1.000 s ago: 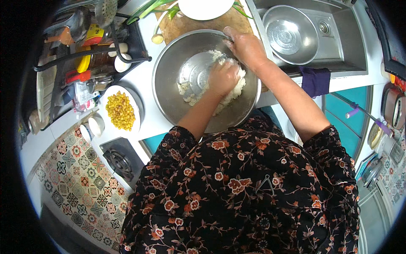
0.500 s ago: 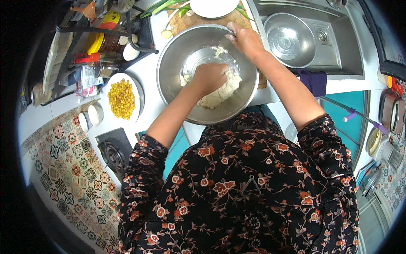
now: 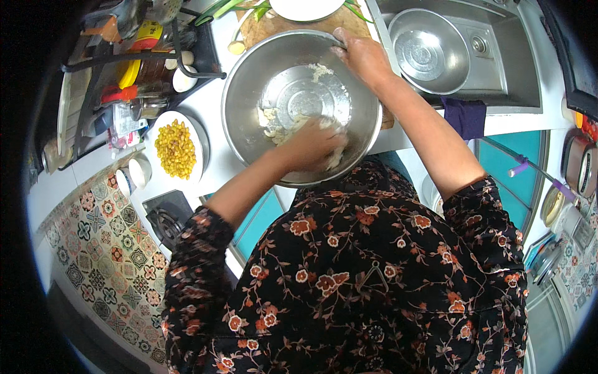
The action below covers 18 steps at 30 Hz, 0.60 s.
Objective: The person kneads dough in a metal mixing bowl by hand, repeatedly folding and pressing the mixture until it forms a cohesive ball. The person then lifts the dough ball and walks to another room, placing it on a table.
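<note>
A wide steel mixing bowl [image 3: 246,93] stands in front of me, tipped a little toward my body. My right hand [image 3: 364,57] is closed over its far right rim, thumb and fingertips whitened with flour. Inside, my left hand [image 3: 314,143] lies on pale dough [image 3: 336,157] at the near wall; motion smears its fingers, and the hand hides most of the dough. Crumbly bits of dough [image 3: 321,71] and floury smears cling to the bowl's bottom and walls.
At the left is a white plate of yellow kernels or beans [image 3: 176,149], beside white cups [image 3: 139,172] and a rack of jars [image 3: 146,68]. Behind the bowl are a cutting board [image 3: 255,28], green onions and a white plate [image 3: 305,7]. A second steel bowl [image 3: 428,53] sits in the sink [image 3: 517,68].
My left hand has moved nearer me from mid-bowl, and the dough has shifted toward the near wall, baring more of the bottom. My right hand keeps its hold on the rim.
</note>
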Each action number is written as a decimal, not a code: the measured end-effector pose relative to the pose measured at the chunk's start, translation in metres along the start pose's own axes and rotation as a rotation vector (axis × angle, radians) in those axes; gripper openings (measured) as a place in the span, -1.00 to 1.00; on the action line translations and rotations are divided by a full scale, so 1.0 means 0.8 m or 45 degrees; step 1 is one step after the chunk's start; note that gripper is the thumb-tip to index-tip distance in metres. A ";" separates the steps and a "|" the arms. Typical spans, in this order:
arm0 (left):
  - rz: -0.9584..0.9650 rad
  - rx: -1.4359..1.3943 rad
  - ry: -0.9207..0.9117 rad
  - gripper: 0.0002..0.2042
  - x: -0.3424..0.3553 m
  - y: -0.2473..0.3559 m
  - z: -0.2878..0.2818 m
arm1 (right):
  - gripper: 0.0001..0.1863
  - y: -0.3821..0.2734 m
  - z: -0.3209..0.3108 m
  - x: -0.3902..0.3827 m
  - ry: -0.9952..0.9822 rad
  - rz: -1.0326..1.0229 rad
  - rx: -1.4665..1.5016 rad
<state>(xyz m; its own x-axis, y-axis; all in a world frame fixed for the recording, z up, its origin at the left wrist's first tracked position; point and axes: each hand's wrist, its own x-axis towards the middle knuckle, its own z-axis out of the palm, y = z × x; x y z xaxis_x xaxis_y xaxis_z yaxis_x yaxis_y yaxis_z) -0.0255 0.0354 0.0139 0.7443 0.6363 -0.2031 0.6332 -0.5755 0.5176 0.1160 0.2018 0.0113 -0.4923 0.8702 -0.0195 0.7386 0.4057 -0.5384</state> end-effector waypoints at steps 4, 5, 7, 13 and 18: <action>-0.119 -0.282 -0.014 -0.69 -0.030 -0.014 -0.030 | -0.74 0.001 -0.019 -0.004 0.031 0.033 0.039; -0.195 -0.232 -0.004 -0.73 -0.033 -0.022 -0.029 | -0.76 -0.001 -0.016 -0.002 -0.007 0.059 0.027; -0.215 -0.021 -0.044 -0.71 -0.033 -0.022 -0.013 | -0.78 -0.011 -0.008 -0.001 0.052 -0.011 0.046; 0.013 0.231 0.437 -0.75 0.001 -0.043 0.033 | -0.74 -0.017 -0.008 -0.006 0.041 0.034 0.040; 0.043 0.144 0.544 -0.80 0.028 -0.058 0.034 | -0.73 -0.020 -0.005 -0.010 0.087 0.069 0.101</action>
<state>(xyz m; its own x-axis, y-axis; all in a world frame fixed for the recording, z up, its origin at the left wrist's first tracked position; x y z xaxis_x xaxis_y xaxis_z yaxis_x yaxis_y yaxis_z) -0.0324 0.0624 -0.0375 0.6255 0.7576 0.1866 0.6467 -0.6371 0.4193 0.1097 0.1896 0.0234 -0.4179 0.9085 0.0056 0.7232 0.3364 -0.6031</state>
